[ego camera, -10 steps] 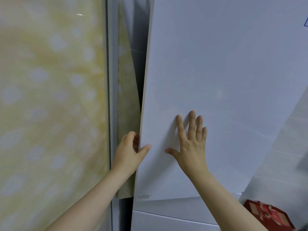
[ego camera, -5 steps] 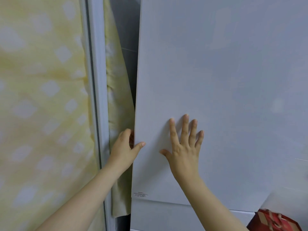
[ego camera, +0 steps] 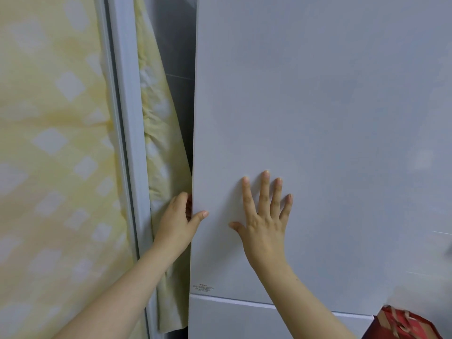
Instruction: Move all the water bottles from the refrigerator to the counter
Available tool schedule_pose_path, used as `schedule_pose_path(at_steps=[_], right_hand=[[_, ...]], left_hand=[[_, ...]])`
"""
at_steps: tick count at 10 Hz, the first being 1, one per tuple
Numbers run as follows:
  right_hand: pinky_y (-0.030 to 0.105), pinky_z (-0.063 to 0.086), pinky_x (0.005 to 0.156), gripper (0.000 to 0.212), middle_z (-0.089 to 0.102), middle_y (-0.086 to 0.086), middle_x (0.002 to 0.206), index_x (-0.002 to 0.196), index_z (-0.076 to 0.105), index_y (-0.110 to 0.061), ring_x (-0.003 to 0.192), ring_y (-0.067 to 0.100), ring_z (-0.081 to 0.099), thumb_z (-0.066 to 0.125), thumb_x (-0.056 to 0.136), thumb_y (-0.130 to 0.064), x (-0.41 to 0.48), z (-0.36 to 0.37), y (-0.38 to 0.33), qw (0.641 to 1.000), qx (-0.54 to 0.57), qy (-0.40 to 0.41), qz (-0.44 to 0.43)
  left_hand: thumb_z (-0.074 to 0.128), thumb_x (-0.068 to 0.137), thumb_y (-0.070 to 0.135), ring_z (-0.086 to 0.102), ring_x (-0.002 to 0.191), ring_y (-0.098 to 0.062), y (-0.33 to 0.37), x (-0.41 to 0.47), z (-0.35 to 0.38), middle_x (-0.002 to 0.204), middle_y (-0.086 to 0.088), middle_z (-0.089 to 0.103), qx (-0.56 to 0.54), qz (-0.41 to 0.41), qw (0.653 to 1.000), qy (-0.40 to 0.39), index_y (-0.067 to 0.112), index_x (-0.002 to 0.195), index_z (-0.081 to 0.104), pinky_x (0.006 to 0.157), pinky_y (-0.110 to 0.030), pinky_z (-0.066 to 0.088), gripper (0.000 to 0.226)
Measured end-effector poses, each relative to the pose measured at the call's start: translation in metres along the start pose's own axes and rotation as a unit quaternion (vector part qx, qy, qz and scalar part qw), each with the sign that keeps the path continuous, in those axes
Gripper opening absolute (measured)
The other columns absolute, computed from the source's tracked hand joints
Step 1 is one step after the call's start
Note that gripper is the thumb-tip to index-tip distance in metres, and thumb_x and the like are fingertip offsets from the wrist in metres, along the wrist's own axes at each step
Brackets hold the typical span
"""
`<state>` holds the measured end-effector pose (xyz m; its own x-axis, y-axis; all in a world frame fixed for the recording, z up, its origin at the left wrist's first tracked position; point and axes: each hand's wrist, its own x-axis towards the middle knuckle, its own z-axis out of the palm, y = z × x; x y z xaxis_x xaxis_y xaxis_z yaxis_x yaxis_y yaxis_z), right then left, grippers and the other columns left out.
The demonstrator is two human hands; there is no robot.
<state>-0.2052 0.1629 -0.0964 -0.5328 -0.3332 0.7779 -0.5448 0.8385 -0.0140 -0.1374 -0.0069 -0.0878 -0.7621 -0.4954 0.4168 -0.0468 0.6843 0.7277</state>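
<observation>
No water bottles are seen; they are presumably hidden behind the refrigerator door. The yellow curtain could be caught beside it. Its edge is gripped by the left hand, whose hidden fingers could be pinched if the door is pushed; the right hand is laid flat, fingers spread

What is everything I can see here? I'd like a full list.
refrigerator door: one, pale grey-white, fills the middle and right
lower door: one, white, just beneath it
label: one, small, red and grey print, door's bottom left corner
curtain: two stretches, yellow with pale diamonds, one far left, one between frame and door
frame: one, white, upright, left of centre
wall: grey, in the gap behind the door
red bag: one, bottom right corner
water bottles: none in view
left hand: grips the door's left edge
right hand: flat on the door front, fingers spread
</observation>
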Motion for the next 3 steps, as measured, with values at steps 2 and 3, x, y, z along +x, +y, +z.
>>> schedule_pose_path(at_steps=[2, 3], right_hand=[[0.059, 0.02, 0.116, 0.104, 0.006, 0.012, 0.163, 0.155, 0.018, -0.022, 0.15, 0.035, 0.004, 0.081, 0.073, -0.037, -0.002, -0.02, 0.002, 0.999, 0.045, -0.021, -0.007], [0.043, 0.034, 0.114, 0.082, 0.019, -0.001, 0.161, 0.153, 0.025, -0.026, 0.148, 0.019, 0.021, 0.071, 0.085, -0.038, -0.009, -0.052, 0.019, 0.978, 0.193, -0.078, 0.017]], left_hand=[[0.064, 0.09, 0.031, 0.059, 0.104, -0.022, 0.014, -0.02, -0.006, 0.123, -0.004, 0.055, 0.008, -0.008, 1.0, 0.021, 0.013, 0.131, 0.049, 0.091, -0.042, 0.052, 0.047], [0.064, 0.09, 0.031, 0.053, 0.117, -0.019, 0.022, -0.034, -0.017, 0.134, -0.001, 0.049, -0.01, 0.035, 0.999, 0.033, 0.015, 0.138, 0.044, 0.1, -0.038, 0.048, 0.054]])
